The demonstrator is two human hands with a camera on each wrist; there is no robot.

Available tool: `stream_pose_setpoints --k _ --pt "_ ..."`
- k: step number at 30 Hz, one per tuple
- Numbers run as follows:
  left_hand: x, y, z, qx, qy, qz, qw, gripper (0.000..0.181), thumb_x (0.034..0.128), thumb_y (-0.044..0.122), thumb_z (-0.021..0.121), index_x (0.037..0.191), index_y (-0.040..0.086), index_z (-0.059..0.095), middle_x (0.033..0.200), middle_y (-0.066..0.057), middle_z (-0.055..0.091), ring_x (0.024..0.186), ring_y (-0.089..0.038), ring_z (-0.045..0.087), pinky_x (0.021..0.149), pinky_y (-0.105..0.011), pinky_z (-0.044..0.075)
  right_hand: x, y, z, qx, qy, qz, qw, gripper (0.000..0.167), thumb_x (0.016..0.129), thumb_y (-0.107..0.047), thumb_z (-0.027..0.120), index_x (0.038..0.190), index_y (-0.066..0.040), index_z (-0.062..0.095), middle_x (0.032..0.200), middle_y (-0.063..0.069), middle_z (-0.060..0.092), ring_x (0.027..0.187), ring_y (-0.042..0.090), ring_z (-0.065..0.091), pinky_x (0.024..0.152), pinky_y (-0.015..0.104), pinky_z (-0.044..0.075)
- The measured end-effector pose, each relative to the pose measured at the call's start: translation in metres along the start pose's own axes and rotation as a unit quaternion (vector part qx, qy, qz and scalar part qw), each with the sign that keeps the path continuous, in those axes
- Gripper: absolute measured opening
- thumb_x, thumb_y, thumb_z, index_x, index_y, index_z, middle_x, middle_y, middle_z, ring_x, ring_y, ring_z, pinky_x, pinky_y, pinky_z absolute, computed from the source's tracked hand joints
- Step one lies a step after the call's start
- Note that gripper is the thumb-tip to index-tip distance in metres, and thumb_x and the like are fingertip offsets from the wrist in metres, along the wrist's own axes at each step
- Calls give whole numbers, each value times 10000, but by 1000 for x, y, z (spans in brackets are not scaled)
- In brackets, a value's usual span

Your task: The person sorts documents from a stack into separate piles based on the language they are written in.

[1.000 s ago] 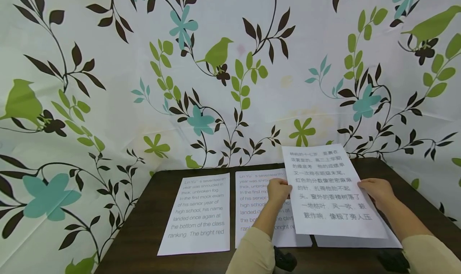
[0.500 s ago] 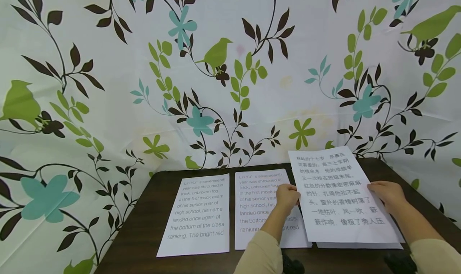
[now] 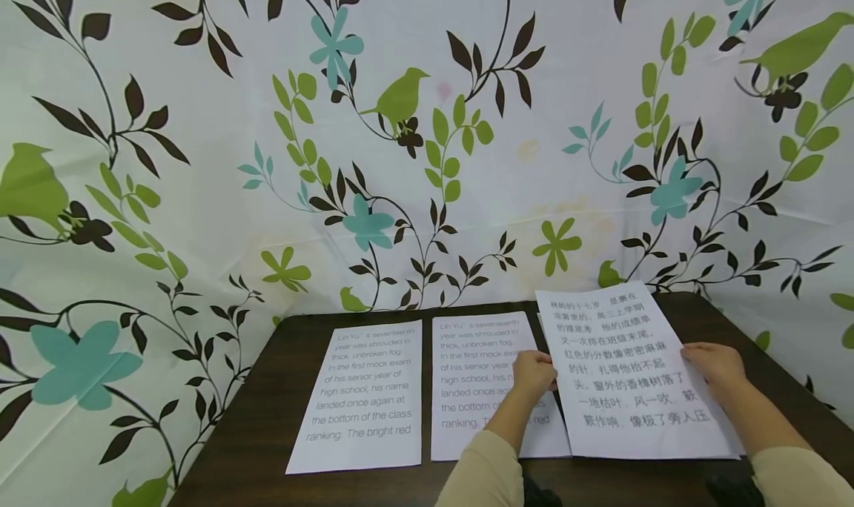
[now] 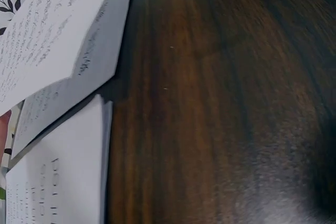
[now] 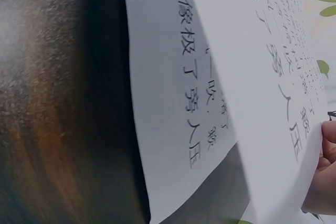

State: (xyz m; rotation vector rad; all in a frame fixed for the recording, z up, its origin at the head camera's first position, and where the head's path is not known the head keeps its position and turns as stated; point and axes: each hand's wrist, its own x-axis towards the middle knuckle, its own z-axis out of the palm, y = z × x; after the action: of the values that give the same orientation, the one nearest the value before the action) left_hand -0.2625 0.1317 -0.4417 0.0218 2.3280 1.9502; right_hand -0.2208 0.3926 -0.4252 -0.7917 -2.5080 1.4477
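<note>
Both hands hold a white sheet of paper (image 3: 627,381) printed with Chinese text, at the right of the table in the head view. My left hand (image 3: 532,377) pinches its left edge, and my right hand (image 3: 719,370) pinches its right edge. The sheet hangs just above another printed sheet (image 5: 160,129), which shows beneath it in the right wrist view. A gap between the two is visible in the left wrist view, where the held sheet (image 4: 58,40) tilts over the lower one. Fingertips behind the paper are hidden.
Two more paper piles or sheets with English text lie on the dark wooden table (image 3: 233,425): a left sheet (image 3: 363,396) and a middle stack (image 3: 477,373), partly behind my left forearm. A patterned cloth (image 3: 427,136) hangs behind the table.
Between my hands, the sheet has moved right and down, so it now covers most of the sheet beneath. Both hands keep their grip on its edges.
</note>
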Motion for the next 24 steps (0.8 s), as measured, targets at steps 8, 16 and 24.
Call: stream_pose_setpoints --k 8,16,24 --pt "-3 -8 3 -103 -103 -160 9998 83 701 -56 590 774 -17 605 652 -46 520 546 -168 565 487 -272 491 -3 9 5 -93 223 -157 9996 457 865 -183 449 1153 168 394 935 288 492 677 245 505 513 283 414" --pt "-8 -17 6 114 -151 -270 9995 85 690 -87 595 755 -33 594 637 -58 505 532 -171 561 475 -274 489 -4 17 17 -136 544 -27 9984 420 863 -183 455 1136 136 440 968 298 486 663 253 500 513 303 387" --pt "-12 -17 7 40 -218 -243 9995 114 658 -124 589 752 -60 582 623 -72 504 502 -203 571 459 -268 487 -6 15 26 -351 647 -56 9973 379 868 -159 442 1111 130 464 981 304 490 632 240 507 480 295 384"
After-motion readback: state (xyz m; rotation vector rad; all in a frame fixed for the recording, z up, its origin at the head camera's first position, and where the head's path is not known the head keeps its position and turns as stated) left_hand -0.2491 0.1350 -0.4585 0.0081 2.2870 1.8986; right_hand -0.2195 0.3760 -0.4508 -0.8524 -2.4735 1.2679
